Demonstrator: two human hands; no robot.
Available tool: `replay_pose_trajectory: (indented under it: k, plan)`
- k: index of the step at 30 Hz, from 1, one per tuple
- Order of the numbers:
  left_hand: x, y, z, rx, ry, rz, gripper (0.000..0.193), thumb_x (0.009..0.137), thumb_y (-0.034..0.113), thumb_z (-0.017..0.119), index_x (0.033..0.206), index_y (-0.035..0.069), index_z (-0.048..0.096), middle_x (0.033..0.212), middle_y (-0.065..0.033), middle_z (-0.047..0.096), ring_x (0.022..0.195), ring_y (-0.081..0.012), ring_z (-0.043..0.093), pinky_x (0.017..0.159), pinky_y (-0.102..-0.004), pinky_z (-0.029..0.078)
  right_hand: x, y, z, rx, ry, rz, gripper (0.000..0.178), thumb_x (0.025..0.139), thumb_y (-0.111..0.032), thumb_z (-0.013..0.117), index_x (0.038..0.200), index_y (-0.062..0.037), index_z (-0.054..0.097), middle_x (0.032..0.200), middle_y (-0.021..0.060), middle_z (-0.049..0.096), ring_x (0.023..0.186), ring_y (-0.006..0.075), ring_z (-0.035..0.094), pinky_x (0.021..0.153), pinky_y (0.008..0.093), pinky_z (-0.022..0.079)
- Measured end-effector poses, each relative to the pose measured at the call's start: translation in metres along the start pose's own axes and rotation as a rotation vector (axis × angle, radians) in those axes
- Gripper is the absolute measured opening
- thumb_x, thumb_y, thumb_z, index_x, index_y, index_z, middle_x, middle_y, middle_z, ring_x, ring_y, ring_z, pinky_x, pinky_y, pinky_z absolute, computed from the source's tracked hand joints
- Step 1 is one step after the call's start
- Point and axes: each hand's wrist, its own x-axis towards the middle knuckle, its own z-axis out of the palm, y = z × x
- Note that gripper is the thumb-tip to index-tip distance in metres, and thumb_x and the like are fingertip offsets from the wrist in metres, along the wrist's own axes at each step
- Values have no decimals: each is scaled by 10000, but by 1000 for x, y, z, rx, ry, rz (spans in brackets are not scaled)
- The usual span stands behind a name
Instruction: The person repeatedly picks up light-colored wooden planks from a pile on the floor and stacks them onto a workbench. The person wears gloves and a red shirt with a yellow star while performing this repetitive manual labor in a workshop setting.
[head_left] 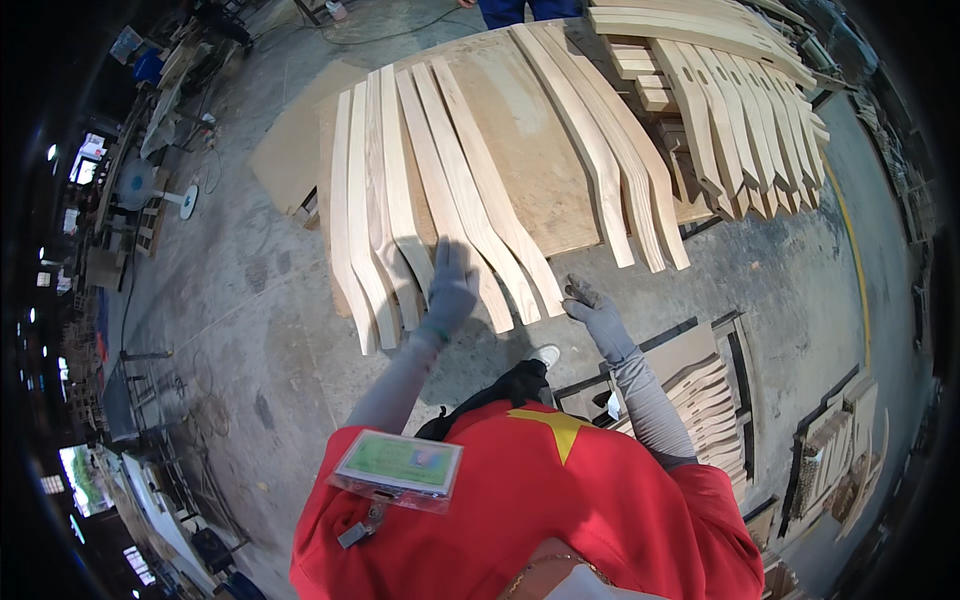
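Note:
Curved wooden bars, pale and bent near their near ends, lie side by side on a board-topped table (pixel 500 110). My left hand (pixel 452 292), in a grey glove, reaches over the near ends of the left group, fingers stretched out beside a bar (pixel 455 205). It grips nothing that I can see. My right hand (pixel 598 315), gloved with darkened fingertips, is close to the near end of another bar (pixel 515 240). Its thumb and fingers are apart, and whether they touch that bar is unclear. A separate group of bars (pixel 590 130) lies farther right on the table.
Stacked slotted wooden parts (pixel 735 120) stand at the far right. More curved parts (pixel 700 405) sit low by my right forearm, with another stack (pixel 825 450) beyond. A person's blue trousers (pixel 528 10) show past the table. A fan (pixel 140 185) stands at left.

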Motion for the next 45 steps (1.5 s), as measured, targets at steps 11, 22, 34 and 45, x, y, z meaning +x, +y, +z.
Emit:
replay_pose_trajectory:
  k: [11,22,34,45]
  plan:
    - [-46,83,-4,-518,-105,-41,282,804,102,614,1072,17,633,1090,-172,617,990,-322,558,898,-381,425,30,-3,6,-232,-1,-100,782,761,-334,715,1384,-12,369,1394,152,422,1307,237,365,1063,324,298]
    - [-26,65,-8,-1202,17,-705,567,795,260,683,1191,-72,450,1131,-139,551,1015,-213,546,904,-313,416,18,-17,45,-291,1,-100,743,787,-402,685,1367,-32,403,1324,163,491,1226,240,450,1031,328,328]
    - [-31,63,-3,-1216,36,-780,568,821,216,676,1229,-74,407,1147,-186,559,1021,-252,568,906,-315,442,50,-55,-41,-1198,570,-357,596,801,-189,615,1326,-40,374,1149,237,509,1013,395,529,834,450,450]
    - [-40,55,-55,-844,144,5,246,827,207,602,992,37,535,820,-64,561,691,-190,591,548,-314,496,54,-47,-47,-1197,504,-289,641,840,-156,590,1402,-63,299,1260,256,464,1043,420,538,872,433,460]
